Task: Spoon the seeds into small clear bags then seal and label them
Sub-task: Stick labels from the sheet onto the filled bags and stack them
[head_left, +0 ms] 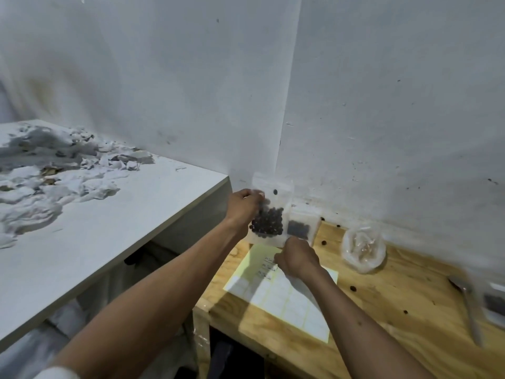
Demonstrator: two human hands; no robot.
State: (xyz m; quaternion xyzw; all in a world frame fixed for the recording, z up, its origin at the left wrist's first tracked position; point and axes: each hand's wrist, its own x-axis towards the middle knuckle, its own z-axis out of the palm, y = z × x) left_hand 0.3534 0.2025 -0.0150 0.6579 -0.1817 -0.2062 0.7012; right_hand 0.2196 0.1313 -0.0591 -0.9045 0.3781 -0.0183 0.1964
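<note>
My left hand [244, 205] grips the left side of a small clear bag [270, 214] holding dark round seeds, upright above the wooden table's far left corner. My right hand [296, 257] is curled at the bag's lower right corner, over a sheet of blank labels [289, 299]; whether it pinches a label or the bag is hidden. Behind stands another filled seed bag [300, 228] against the wall. A metal spoon [470, 305] lies at the right.
The wooden table [382, 324] carries scattered loose seeds and a round clear bag or tub [363, 250] by the wall. A partly seen container [494, 302] sits at the right edge. A white bench [109, 214] with torn paper scraps stands to the left.
</note>
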